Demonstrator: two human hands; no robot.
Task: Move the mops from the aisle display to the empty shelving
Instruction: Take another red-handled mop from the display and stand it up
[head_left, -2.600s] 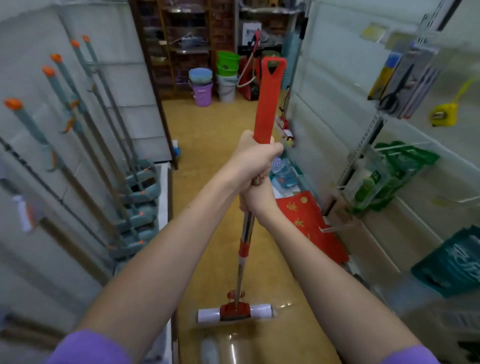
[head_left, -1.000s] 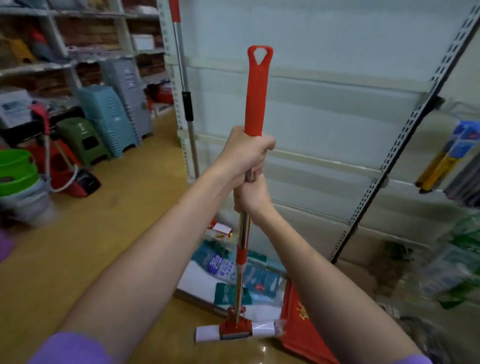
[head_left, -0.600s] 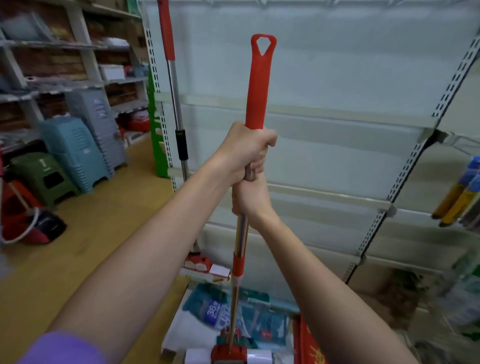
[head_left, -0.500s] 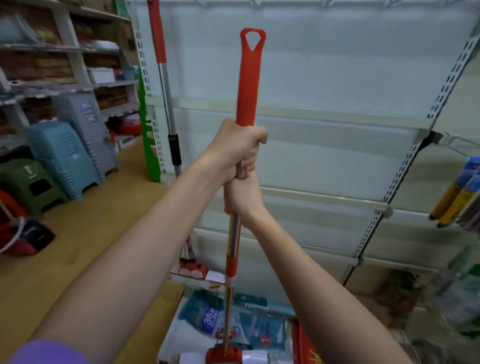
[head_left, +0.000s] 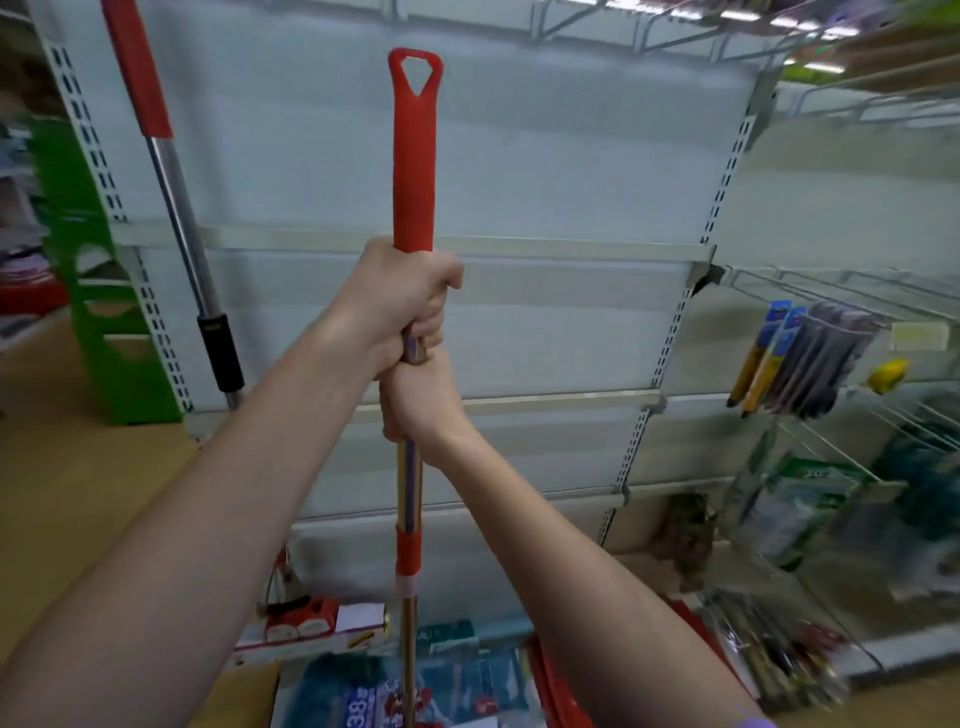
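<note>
Mops are what we are shifting, and one mop (head_left: 413, 171) is in our grip right now, held upright in front of us with its red handle rising to a hanging loop at the top and its metal shaft running down out of the bottom of the view, so its head is not visible. Our left hand (head_left: 400, 301) has its fingers curled fully round the pole at the foot of the red grip, and our right hand (head_left: 421, 402) is wrapped tight round the metal shaft just below, the two hands touching. Beyond our forearms, down near the floor, lie packaged goods (head_left: 415, 686) and a low red and white box (head_left: 311, 623) at the foot of the unit. Farther back stands the empty shelving (head_left: 545, 249), pale back panels between slotted uprights with bare ledges across. A second mop (head_left: 171, 197) already leans against it on the left, by the green rack (head_left: 109, 312). Hanging tools (head_left: 800, 358) fill the bay to the right. We judge that we are in the carrying step, arriving at the shelving. Next we need to set the head down at the base, clear of the packages, tilt the handle against the panel beside the other mop, and only then let go.
</note>
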